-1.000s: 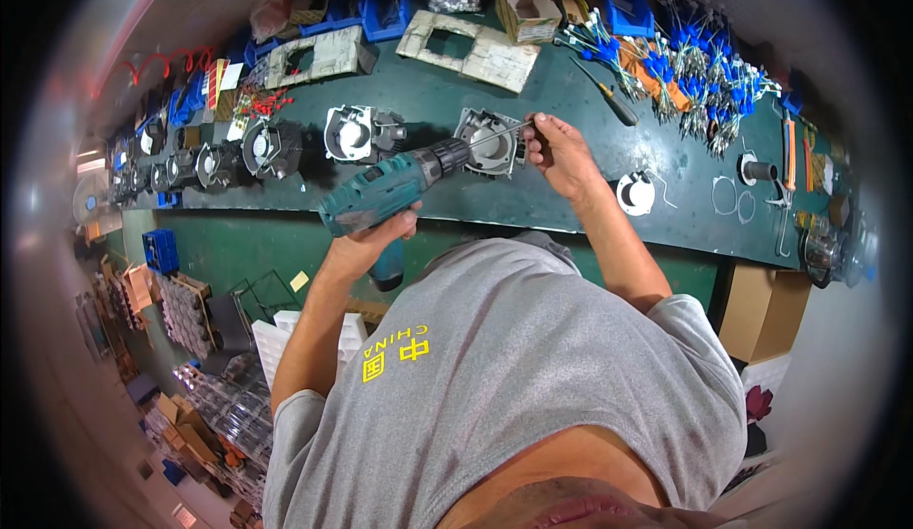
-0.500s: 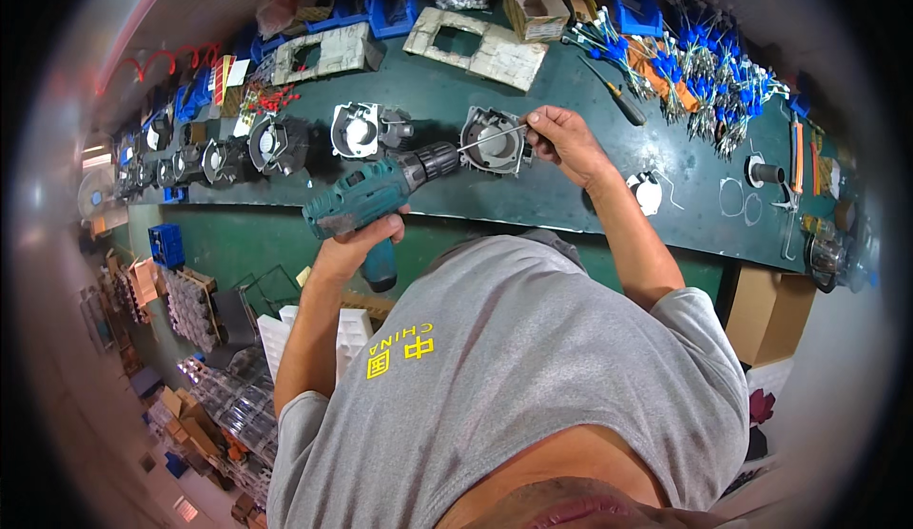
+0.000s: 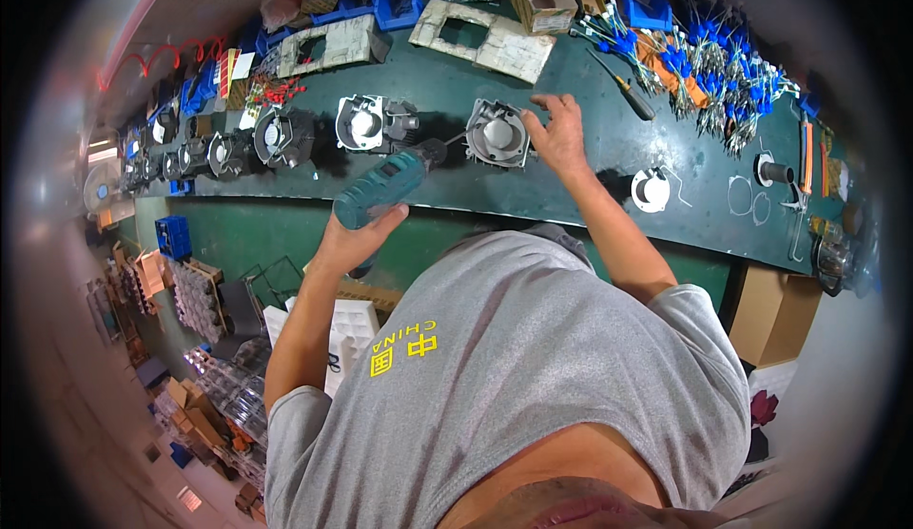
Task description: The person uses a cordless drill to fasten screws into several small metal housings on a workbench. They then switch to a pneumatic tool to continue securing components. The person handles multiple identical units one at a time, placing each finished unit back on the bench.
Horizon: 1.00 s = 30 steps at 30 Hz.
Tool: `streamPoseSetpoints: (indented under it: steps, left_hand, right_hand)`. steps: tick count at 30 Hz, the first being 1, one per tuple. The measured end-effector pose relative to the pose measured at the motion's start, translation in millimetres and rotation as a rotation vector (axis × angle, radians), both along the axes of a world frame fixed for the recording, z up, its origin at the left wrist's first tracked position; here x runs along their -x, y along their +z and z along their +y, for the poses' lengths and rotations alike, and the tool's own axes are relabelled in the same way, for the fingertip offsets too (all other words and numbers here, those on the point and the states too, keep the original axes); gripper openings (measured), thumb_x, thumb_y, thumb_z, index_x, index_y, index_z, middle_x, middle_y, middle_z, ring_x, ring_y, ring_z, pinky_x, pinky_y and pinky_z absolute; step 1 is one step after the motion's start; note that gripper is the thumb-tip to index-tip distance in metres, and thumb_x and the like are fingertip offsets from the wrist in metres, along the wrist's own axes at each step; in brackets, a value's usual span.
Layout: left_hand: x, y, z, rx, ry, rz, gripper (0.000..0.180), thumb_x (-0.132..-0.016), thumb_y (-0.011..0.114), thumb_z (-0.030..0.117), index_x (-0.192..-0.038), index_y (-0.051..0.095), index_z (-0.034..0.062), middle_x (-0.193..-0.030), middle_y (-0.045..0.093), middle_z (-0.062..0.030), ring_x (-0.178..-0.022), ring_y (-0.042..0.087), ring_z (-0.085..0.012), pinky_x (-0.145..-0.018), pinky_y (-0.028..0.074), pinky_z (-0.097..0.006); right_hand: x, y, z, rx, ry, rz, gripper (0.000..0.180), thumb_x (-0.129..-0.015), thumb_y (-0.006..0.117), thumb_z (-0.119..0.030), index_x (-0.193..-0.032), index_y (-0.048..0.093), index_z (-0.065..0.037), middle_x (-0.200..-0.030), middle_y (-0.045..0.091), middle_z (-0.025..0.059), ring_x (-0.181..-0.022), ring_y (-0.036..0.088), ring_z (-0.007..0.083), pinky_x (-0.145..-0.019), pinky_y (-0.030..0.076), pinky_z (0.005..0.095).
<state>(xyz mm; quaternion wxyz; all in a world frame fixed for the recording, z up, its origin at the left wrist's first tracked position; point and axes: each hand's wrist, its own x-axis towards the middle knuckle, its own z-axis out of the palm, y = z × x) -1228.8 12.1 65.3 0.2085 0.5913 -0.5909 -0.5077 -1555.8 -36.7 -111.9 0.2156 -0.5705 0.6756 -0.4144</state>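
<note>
My left hand (image 3: 369, 232) is wrapped round the grip of a teal cordless drill (image 3: 385, 189). Its dark chuck points up and right, and the thin bit reaches toward the left side of a round grey metal housing (image 3: 497, 134) lying on the bench; whether the tip touches is unclear. My right hand (image 3: 558, 134) is beside the housing's right edge, thumb and fingers apart, nothing visible between them. The thumb is at the rim. Left of this housing sits a similar silver housing with a dark motor (image 3: 361, 122).
Several more motor assemblies (image 3: 283, 137) line the green bench (image 3: 428, 73) to the left. A screwdriver (image 3: 635, 103) and bundled blue-capped wires (image 3: 709, 73) lie at the back right. Nearer, a white round part (image 3: 650, 190) rests right of my forearm. Blue bins (image 3: 398, 4) stand behind.
The drill has tilted and its bit now points at the housing's left side. My right hand has let go of the bit's end, its fingers spreading beside the housing.
</note>
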Motion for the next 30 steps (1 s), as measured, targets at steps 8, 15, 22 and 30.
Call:
streamPoseSetpoints:
  steps: [8, 15, 22, 30]
  left_hand:
    - [17, 26, -13, 0.156, -0.202, -0.337, 0.026, -0.081, 0.083, 0.020, -0.096, 0.072, 0.0015, -0.081, 0.073, -0.0105, -0.073, 0.069, -0.0173, -0.071, 0.055, -0.035]
    - [24, 47, -69, -0.021, -0.337, -0.352, 0.026, -0.081, 0.081, 0.023, -0.100, 0.075, 0.0058, -0.082, 0.072, -0.0089, -0.077, 0.068, -0.0158, -0.075, 0.055, -0.033]
    - [51, 65, -115, 0.086, -0.423, -0.525, 0.039, -0.077, 0.081, 0.028, -0.109, 0.074, 0.0065, -0.097, 0.075, -0.0128, -0.094, 0.072, -0.0241, -0.086, 0.056, -0.037]
    - [80, 83, -128, -0.094, -0.455, -0.637, 0.044, -0.076, 0.079, 0.028, -0.115, 0.072, 0.0079, -0.105, 0.076, -0.0151, -0.102, 0.072, -0.0276, -0.093, 0.055, -0.038]
  right_hand:
    - [-7, -23, 1, -0.097, 0.001, -0.230, 0.030, -0.081, 0.077, -0.021, -0.106, 0.077, -0.005, -0.100, 0.064, 0.0186, -0.097, 0.062, 0.0330, -0.087, 0.052, 0.0407]
    - [-1, -24, -3, -0.120, 0.145, -0.298, 0.031, -0.084, 0.075, -0.020, -0.113, 0.078, -0.008, -0.092, 0.065, 0.0157, -0.089, 0.063, 0.0284, -0.081, 0.052, 0.0372]
    - [6, -34, -9, -0.140, 0.259, -0.346, 0.032, -0.089, 0.072, -0.018, -0.118, 0.076, -0.006, -0.092, 0.064, 0.0130, -0.089, 0.061, 0.0251, -0.083, 0.050, 0.0344]
    - [6, -38, -10, -0.068, 0.281, -0.363, 0.031, -0.089, 0.071, -0.020, -0.116, 0.076, -0.006, -0.088, 0.066, 0.0162, -0.087, 0.062, 0.0304, -0.082, 0.051, 0.0385]
